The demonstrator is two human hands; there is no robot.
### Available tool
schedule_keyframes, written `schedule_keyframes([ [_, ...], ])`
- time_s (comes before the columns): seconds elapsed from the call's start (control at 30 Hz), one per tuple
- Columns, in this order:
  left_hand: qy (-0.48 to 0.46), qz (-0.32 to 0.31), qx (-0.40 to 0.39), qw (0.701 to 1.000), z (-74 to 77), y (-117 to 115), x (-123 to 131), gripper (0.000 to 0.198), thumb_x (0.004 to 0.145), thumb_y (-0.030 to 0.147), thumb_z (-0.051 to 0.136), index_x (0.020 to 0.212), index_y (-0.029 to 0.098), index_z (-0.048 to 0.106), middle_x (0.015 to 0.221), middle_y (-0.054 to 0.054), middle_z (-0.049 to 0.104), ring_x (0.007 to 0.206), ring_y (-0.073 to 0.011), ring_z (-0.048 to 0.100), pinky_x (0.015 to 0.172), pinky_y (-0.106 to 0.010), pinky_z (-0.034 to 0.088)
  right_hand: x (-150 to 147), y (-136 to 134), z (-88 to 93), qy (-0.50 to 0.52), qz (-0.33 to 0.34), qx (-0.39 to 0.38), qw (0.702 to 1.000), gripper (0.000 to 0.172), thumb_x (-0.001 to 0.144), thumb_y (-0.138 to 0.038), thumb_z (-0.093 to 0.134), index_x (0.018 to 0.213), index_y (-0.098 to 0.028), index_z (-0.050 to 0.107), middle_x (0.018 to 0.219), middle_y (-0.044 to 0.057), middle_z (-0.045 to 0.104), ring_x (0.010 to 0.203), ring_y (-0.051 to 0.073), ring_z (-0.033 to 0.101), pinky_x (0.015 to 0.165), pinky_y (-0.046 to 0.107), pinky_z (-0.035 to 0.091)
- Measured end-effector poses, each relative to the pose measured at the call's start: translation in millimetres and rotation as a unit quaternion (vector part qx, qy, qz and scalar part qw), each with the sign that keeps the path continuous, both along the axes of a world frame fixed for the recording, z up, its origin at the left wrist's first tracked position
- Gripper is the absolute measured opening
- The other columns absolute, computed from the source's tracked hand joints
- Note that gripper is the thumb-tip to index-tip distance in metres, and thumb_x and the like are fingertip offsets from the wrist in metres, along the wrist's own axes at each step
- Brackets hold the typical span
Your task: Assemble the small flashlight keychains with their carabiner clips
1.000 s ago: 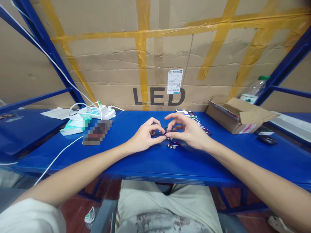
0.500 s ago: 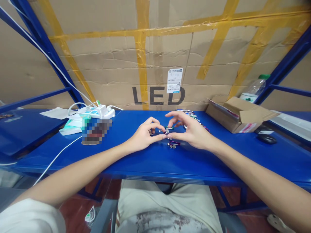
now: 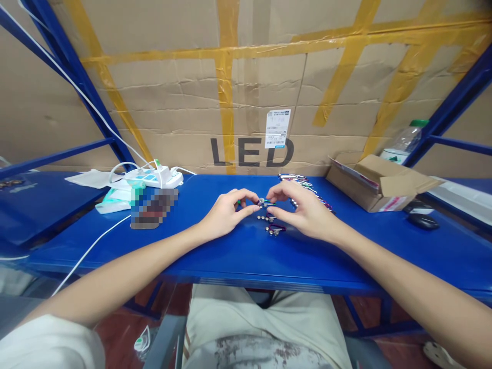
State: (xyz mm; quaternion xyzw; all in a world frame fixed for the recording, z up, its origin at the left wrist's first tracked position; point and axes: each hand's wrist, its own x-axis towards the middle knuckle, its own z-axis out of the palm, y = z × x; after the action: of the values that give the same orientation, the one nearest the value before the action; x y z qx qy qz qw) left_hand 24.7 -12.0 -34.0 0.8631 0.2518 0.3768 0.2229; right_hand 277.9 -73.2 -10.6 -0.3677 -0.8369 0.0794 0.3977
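My left hand [image 3: 227, 211] and my right hand [image 3: 302, 207] meet over the middle of the blue table [image 3: 246, 251]. Both pinch a small green carabiner clip with a metal ring [image 3: 264, 203] between thumb and fingers, just above the tabletop. Under them lie a few loose clips [image 3: 272, 225], one purple, with metal rings. A row of several coloured clips [image 3: 307, 188] lies behind my right hand, toward the cardboard wall.
An open cardboard box [image 3: 378, 187] sits at the right with a plastic bottle [image 3: 402, 141] behind it and a black mouse [image 3: 422, 221] beside it. At the left are a power strip [image 3: 156, 177] with white cables, tissue packs and a blurred object [image 3: 152, 207].
Both hands have shifted slightly forward and apart. The purple clip they held now lies on the table, and a green one is pinched between them.
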Motion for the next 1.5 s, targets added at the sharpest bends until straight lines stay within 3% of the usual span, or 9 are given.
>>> schedule_keyframes([
  [0.1,0.065,-0.005,0.07,0.995,6.8,2,-6,0.021,0.107,0.038,0.068,0.119,0.022,0.075,0.113,-0.005,0.078,0.096,-0.0205,0.064,0.091,-0.035,0.051,2,3,-1.5,0.007,-0.026,-0.018,0.999,0.012,0.103,-0.032,0.067,0.112,-0.025,0.067,0.107,0.006,0.073,0.098,0.025,0.066,0.091,0.042,0.051],
  [0.23,0.187,-0.078,0.127,0.971,18.0,5,-17,0.023,0.108,0.037,0.064,0.119,0.022,0.077,0.112,-0.006,0.078,0.101,-0.0235,0.063,0.095,-0.037,0.049,5,5,-1.9,0.0,-0.062,-0.04,0.997,0.013,0.105,-0.034,0.063,0.11,-0.024,0.068,0.102,0.006,0.073,0.093,0.024,0.066,0.085,0.04,0.05],
  [0.4,0.273,-0.103,0.143,0.946,24.2,6,-21,0.022,0.107,0.032,0.064,0.116,0.02,0.08,0.107,-0.007,0.077,0.104,-0.025,0.063,0.096,-0.037,0.049,6,7,-3.6,-0.057,-0.029,-0.067,0.996,0.016,0.107,-0.035,0.06,0.104,-0.024,0.071,0.104,0.005,0.076,0.095,0.024,0.066,0.09,0.041,0.047],
  [0.7,0.257,-0.1,0.16,0.948,27.4,0,-21,0.022,0.104,0.027,0.064,0.114,0.021,0.082,0.109,-0.008,0.068,0.105,-0.0245,0.061,0.098,-0.038,0.05,3,7,-8.0,-0.122,0.009,-0.096,0.988,0.014,0.104,-0.034,0.066,0.11,-0.025,0.074,0.105,0.007,0.077,0.102,0.028,0.061,0.094,0.042,0.044],
  [0.93,0.26,-0.104,0.114,0.953,37.2,6,-26,0.024,0.108,0.027,0.06,0.122,0.024,0.079,0.115,-0.006,0.077,0.111,-0.0248,0.061,0.104,-0.039,0.049,-2,3,-9.0,-0.109,0.021,-0.119,0.987,0.021,0.102,-0.03,0.069,0.122,-0.025,0.073,0.107,0.007,0.079,0.109,0.029,0.061,0.095,0.041,0.046],
  [1.07,0.292,-0.088,0.082,0.949,44.8,12,-35,0.026,0.11,0.035,0.06,0.127,0.026,0.078,0.121,-0.005,0.08,0.113,-0.0242,0.063,0.102,-0.037,0.049,-7,1,-11.6,-0.137,0.038,-0.116,0.983,0.016,0.104,-0.032,0.068,0.116,-0.025,0.077,0.112,0.008,0.078,0.108,0.029,0.057,0.096,0.044,0.044],
  [1.2,0.278,-0.076,0.07,0.955,47.9,15,-42,0.031,0.111,0.04,0.058,0.135,0.028,0.075,0.128,-0.005,0.078,0.115,-0.0243,0.065,0.105,-0.037,0.049,-10,2,-15.4,-0.155,0.042,-0.106,0.981,0.023,0.107,-0.036,0.065,0.121,-0.027,0.082,0.118,0.01,0.075,0.106,0.03,0.055,0.098,0.047,0.044],
  [1.3,0.268,-0.079,0.075,0.957,44.2,16,-41,0.032,0.113,0.04,0.056,0.136,0.027,0.074,0.131,-0.006,0.078,0.116,-0.0245,0.066,0.106,-0.038,0.049,-12,3,-18.0,-0.166,0.046,-0.101,0.98,0.026,0.109,-0.039,0.062,0.124,-0.03,0.082,0.119,0.01,0.074,0.106,0.031,0.054,0.097,0.048,0.045],
  [1.5,0.267,-0.073,0.112,0.954,25.5,16,-29,0.036,0.116,0.034,0.048,0.141,0.021,0.07,0.126,-0.011,0.076,0.117,-0.0265,0.065,0.106,-0.04,0.049,-14,1,-18.4,-0.165,0.06,-0.102,0.979,0.021,0.111,-0.036,0.059,0.109,-0.026,0.078,0.115,0.01,0.072,0.107,0.03,0.053,0.096,0.048,0.044],
])
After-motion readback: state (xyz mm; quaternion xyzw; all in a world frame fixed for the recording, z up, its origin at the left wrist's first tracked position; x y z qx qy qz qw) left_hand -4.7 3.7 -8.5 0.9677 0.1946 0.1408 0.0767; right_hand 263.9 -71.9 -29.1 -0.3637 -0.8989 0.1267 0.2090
